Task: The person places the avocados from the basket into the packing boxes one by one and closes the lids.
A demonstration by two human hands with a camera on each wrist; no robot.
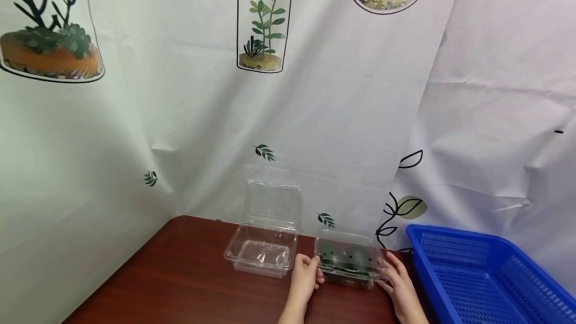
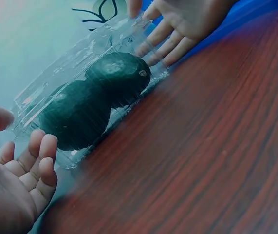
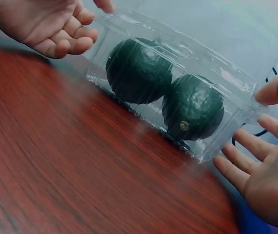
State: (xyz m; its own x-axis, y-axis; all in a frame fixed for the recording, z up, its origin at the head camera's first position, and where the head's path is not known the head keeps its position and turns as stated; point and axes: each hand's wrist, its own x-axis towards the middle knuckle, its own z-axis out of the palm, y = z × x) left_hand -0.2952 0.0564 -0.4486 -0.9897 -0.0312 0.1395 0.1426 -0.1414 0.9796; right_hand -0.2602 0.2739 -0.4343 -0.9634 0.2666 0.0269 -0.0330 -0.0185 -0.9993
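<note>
A closed clear plastic clamshell box [image 1: 347, 262] lies on the dark red-brown table [image 1: 180, 284] with two dark green avocados [image 3: 139, 70] [image 3: 192, 107] side by side inside. My left hand [image 1: 310, 269] is at the box's left end, fingers loosely curled and thumb up by the lid. My right hand [image 1: 390, 270] is at the right end, fingers straight and spread, thumb near the lid's rim. In the left wrist view the avocados [image 2: 119, 73] fill the box [image 2: 56, 73]. Neither hand clearly grips it.
An open, empty clear clamshell box [image 1: 265, 249] stands just left of the closed one, its lid upright against the plant-print curtain [image 1: 202, 114]. A blue slotted basket [image 1: 486, 274] sits at the right edge. Bare tabletop lies in front and to the left.
</note>
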